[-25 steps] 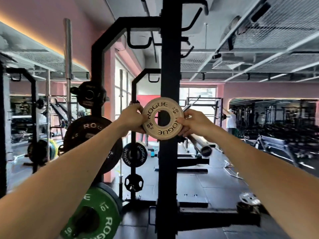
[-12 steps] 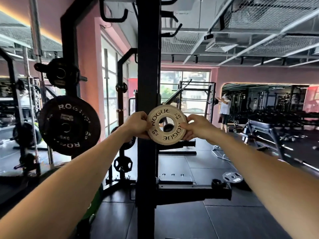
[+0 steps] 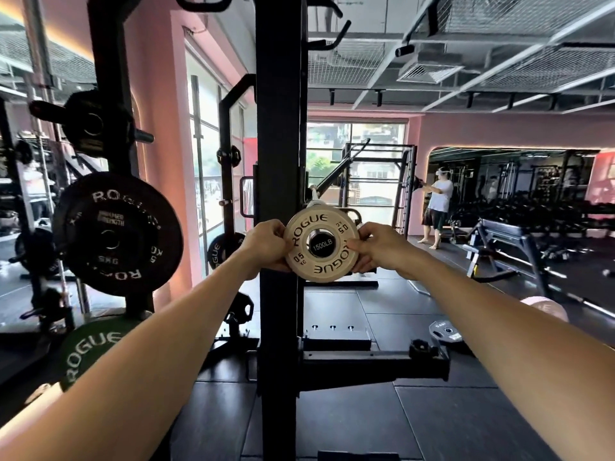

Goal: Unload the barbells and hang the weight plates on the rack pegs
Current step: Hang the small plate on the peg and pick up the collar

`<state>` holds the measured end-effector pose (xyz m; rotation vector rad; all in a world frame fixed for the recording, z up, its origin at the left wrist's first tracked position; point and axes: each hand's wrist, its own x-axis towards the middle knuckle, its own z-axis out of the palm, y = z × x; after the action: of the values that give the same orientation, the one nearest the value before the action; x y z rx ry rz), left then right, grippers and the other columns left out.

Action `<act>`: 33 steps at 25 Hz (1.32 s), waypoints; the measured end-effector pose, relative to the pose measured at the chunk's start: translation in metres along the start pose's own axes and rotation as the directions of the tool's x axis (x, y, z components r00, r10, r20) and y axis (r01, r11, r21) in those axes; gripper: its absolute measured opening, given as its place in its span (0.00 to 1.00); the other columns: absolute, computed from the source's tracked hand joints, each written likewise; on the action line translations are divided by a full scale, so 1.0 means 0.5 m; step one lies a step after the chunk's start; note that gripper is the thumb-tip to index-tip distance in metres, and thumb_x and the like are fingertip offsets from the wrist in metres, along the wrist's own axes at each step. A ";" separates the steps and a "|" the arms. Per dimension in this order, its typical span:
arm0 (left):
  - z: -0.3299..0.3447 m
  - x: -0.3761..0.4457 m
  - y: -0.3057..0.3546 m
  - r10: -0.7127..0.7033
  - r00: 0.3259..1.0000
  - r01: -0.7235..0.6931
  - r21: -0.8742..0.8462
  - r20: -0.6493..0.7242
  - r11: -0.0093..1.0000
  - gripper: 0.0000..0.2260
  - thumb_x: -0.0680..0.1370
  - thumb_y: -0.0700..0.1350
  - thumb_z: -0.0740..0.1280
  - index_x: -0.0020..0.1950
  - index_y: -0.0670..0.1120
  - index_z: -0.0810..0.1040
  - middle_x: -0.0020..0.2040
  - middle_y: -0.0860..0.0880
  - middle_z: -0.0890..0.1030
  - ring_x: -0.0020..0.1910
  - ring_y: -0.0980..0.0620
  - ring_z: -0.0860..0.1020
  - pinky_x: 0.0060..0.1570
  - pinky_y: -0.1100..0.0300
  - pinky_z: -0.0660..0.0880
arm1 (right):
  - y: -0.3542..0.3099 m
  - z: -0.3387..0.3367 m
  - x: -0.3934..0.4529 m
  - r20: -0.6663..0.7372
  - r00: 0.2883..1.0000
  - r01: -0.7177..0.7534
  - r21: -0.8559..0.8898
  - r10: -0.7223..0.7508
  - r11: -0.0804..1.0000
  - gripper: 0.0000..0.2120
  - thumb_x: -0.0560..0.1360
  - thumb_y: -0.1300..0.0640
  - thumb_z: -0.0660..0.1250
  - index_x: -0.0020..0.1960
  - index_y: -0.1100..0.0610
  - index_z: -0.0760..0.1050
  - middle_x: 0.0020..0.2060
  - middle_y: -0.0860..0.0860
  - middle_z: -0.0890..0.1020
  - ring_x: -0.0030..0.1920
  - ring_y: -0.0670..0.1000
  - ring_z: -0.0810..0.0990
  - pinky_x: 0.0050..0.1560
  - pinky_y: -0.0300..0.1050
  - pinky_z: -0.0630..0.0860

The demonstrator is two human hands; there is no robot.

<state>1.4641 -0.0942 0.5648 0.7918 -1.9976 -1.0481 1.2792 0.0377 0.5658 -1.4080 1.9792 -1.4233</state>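
Note:
A small cream 0.5 kg Rogue plate (image 3: 322,266) is held upright at chest height just right of the black rack upright (image 3: 279,161). My left hand (image 3: 266,244) grips its left rim and my right hand (image 3: 376,246) pinches its right rim. A black peg end cap marked 1500LB (image 3: 321,246) shows through the plate's centre hole. Whether the plate rests on the peg I cannot tell.
Black Rogue plates (image 3: 116,232) hang on pegs of the left rack, with a green 10 plate (image 3: 90,347) below. A loose plate (image 3: 445,331) lies on the floor at right. A person (image 3: 437,201) stands near the far mirror. A bench (image 3: 509,241) stands at right.
The view has swung left and closer to the rack. The peg's 1500LB end cap now fills the plate's hole, where before only background showed through it.

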 end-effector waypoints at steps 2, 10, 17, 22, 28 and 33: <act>0.012 0.021 -0.019 0.086 0.994 -0.080 0.100 -0.061 0.992 0.09 0.76 0.34 0.65 0.41 0.48 0.73 0.45 0.41 0.82 0.42 0.43 0.83 0.34 0.48 0.83 | 0.015 0.002 0.014 -0.013 0.999 0.034 -0.048 -0.035 0.998 0.08 0.78 0.60 0.66 0.44 0.57 0.67 0.34 0.60 0.81 0.28 0.54 0.81 0.43 0.56 0.80; 0.050 0.117 -0.061 0.206 0.966 -0.158 0.275 -0.156 0.948 0.11 0.71 0.32 0.65 0.47 0.47 0.77 0.45 0.46 0.82 0.47 0.45 0.80 0.47 0.50 0.80 | 0.074 0.020 0.111 -0.095 0.991 0.084 -0.093 -0.093 0.992 0.04 0.79 0.60 0.64 0.51 0.61 0.71 0.38 0.59 0.81 0.33 0.57 0.81 0.47 0.60 0.81; 0.077 0.295 -0.117 0.207 0.967 -0.156 0.301 -0.147 0.941 0.10 0.70 0.34 0.67 0.44 0.49 0.78 0.43 0.49 0.83 0.46 0.47 0.80 0.45 0.53 0.80 | 0.114 0.011 0.271 -0.082 0.994 0.065 -0.150 -0.078 0.987 0.06 0.80 0.60 0.63 0.54 0.62 0.70 0.40 0.60 0.81 0.33 0.57 0.80 0.38 0.54 0.80; 0.106 0.443 -0.155 0.205 0.967 -0.147 0.329 -0.149 0.933 0.08 0.70 0.37 0.69 0.43 0.49 0.78 0.42 0.50 0.83 0.45 0.48 0.80 0.44 0.58 0.77 | 0.162 0.008 0.419 -0.093 0.994 0.050 -0.145 -0.064 0.988 0.07 0.79 0.61 0.63 0.54 0.64 0.70 0.44 0.65 0.82 0.33 0.58 0.80 0.32 0.47 0.76; 0.138 0.596 -0.192 0.245 0.959 -0.175 0.382 -0.144 0.908 0.07 0.72 0.36 0.67 0.46 0.47 0.78 0.41 0.52 0.79 0.44 0.50 0.76 0.39 0.65 0.65 | 0.218 0.004 0.570 -0.084 0.992 0.079 -0.158 -0.093 0.984 0.08 0.79 0.60 0.63 0.55 0.64 0.70 0.41 0.62 0.83 0.31 0.54 0.81 0.42 0.57 0.79; 0.155 0.669 -0.218 0.287 0.943 -0.196 0.416 -0.167 0.888 0.06 0.72 0.35 0.66 0.45 0.45 0.78 0.41 0.50 0.79 0.43 0.50 0.73 0.40 0.66 0.62 | 0.237 0.003 0.642 -0.080 0.990 0.097 -0.177 -0.112 0.979 0.05 0.80 0.60 0.62 0.53 0.60 0.70 0.41 0.62 0.83 0.32 0.55 0.81 0.43 0.57 0.79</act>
<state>1.2389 -0.3749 0.5466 0.7972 -2.0689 -0.3918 1.0709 -0.2330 0.5499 -1.5689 2.1591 -1.4099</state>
